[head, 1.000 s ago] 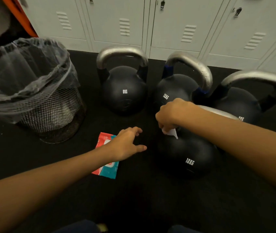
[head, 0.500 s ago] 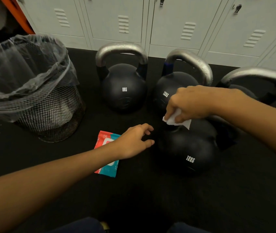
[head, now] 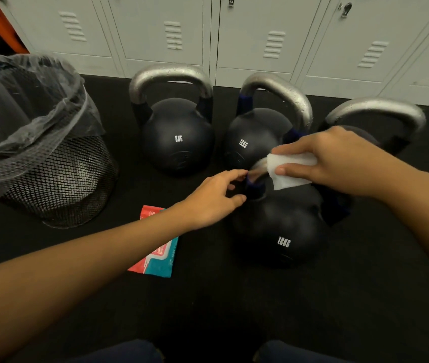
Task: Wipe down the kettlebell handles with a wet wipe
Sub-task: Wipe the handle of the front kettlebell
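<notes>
While the right hand (head: pixel 339 158) pinches the limp wet wipe (head: pixel 290 170) over the nearest kettlebell (head: pixel 281 231) handle and the left hand (head: pixel 213 197), loosely curled, touches its post, cast iron looks heavy, steel likely slick; grip the handle top.

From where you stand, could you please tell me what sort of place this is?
Probably a gym locker room: pale grey metal lockers line the wall, black round kettlebells with steel handles stand on black rubber flooring, and a black mesh bin with a plastic liner sits nearby.
</notes>
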### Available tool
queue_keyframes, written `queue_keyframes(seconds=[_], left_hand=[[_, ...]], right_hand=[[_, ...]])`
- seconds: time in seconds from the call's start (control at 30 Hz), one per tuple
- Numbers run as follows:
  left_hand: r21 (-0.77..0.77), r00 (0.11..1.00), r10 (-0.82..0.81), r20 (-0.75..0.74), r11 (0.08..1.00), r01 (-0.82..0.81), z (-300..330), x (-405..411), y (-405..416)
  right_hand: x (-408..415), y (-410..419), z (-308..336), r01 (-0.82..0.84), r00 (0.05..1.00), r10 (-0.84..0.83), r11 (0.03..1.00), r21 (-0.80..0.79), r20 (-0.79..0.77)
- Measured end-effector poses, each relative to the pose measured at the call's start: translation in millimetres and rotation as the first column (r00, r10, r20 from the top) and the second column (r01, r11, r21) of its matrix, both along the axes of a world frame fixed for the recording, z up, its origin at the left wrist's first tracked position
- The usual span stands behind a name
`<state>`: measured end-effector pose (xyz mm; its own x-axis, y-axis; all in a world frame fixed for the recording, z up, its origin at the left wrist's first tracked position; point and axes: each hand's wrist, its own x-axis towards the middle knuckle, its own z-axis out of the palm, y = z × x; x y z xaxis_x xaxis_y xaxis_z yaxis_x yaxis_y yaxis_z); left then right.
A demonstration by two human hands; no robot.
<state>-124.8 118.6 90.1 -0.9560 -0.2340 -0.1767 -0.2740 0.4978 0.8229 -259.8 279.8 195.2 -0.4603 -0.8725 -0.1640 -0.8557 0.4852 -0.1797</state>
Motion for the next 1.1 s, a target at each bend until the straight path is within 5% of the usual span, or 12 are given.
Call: queue_keyframes(seconds=[0.13,0.3,0.5,0.73,0.8,0.87,0.97,1.03,1.1], left_hand=[[0.013,1.0,-0.017,0.011,1.0,0.017,2.2,2.1,-0.5],[0.068,0.999,-0.006,0.036,0.998,0.004,3.4,5.6,-3.3],[0.092,0.995,0.084,-0.053,0.993,-0.079,1.1,1.3,-6.3],[0.055,0.992,0.067,-0.104,0.997,-0.062,1.5,-2.2,-5.3],[0.061,0.994,0.052,-0.1,0.997,-0.046,2.0,-1.8,-3.7],[0.066,0.994,0.04,-0.098,0.997,-0.034,3.4,-1.2,-1.2],[0.063,0.995,0.035,-0.096,0.998,-0.029,5.3,-0.4,1.5],[0.055,0.995,0.032,-0.095,0.998,-0.026,5.0,-0.3,1.5],[0.054,0.996,0.025,-0.081,0.998,-0.021,4.6,0.2,1.3]], right_hand=[[6.6,-31.9,-15.5,-0.105,0.98,0.125,0.986,0.131,-0.153],[24.8,-41.9,-35.9,-0.248,0.845,0.317,0.946,0.209,-0.431],[10.2,5.5,-35.9,-0.176,0.958,0.112,0.957,-0.231,-0.264],[61.0,45.4,-60.0,-0.02,0.854,-0.285,0.819,-0.574,-0.436],[74.0,47.2,-66.6,0.098,0.935,-0.275,0.806,-0.584,-0.224],[78.2,45.9,-73.7,0.417,0.909,-0.318,0.736,-0.534,0.271],[73.1,37.1,-85.3,0.747,0.578,-0.307,0.573,-0.338,0.756],[68.6,27.7,-89.9,0.851,0.355,-0.211,0.477,-0.221,0.911],[67.9,19.2,-92.4,0.886,0.238,-0.119,0.434,-0.164,0.964]])
